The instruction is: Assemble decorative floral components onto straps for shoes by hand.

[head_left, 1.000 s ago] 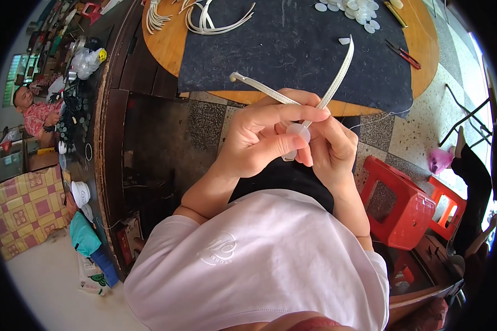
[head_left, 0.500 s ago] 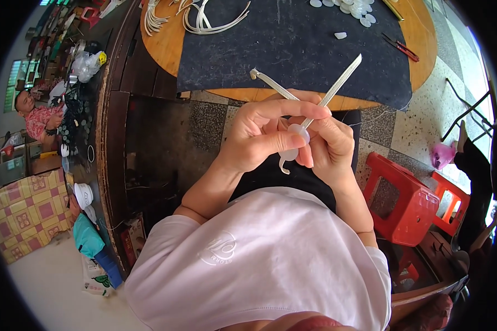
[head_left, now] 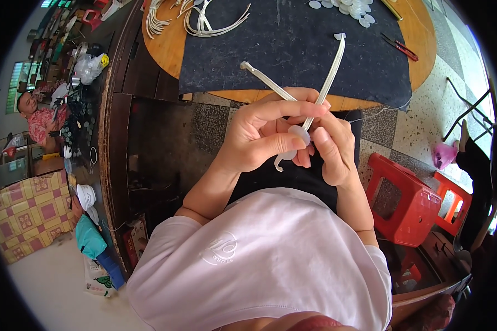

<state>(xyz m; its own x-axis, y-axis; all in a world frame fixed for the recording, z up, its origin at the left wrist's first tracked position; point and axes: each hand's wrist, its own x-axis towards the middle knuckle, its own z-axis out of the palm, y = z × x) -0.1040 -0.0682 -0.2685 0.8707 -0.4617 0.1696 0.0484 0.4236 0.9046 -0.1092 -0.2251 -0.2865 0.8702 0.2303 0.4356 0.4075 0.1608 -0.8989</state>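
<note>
In front of my chest, my left hand (head_left: 262, 129) pinches a small translucent whitish disc (head_left: 299, 133) between thumb and fingers. A second disc shows partly beneath the thumb. White braided cord (head_left: 330, 77) runs up from the discs in two lengths that splay apart, one toward the upper left, one toward the upper right. A short curled tail of cord hangs below my left thumb. My right hand (head_left: 337, 146) is beside the disc, its fingers curled round the base of the right-hand length, its thumb lifted off. How the cord passes the discs is hidden by fingers.
The round wooden table (head_left: 163, 52) ahead bears a dark mat (head_left: 281, 55), bundled white cords (head_left: 218, 30), a pile of translucent discs (head_left: 356, 8) and red-handled snips (head_left: 401, 48). Red stools (head_left: 406, 204) stand at right. A person (head_left: 41, 121) sits beyond the dark bench at far left.
The right-hand cord length has swung more upright and its tip bends over. My right thumb has moved away from the fingers. The lower tail has shifted slightly left.
</note>
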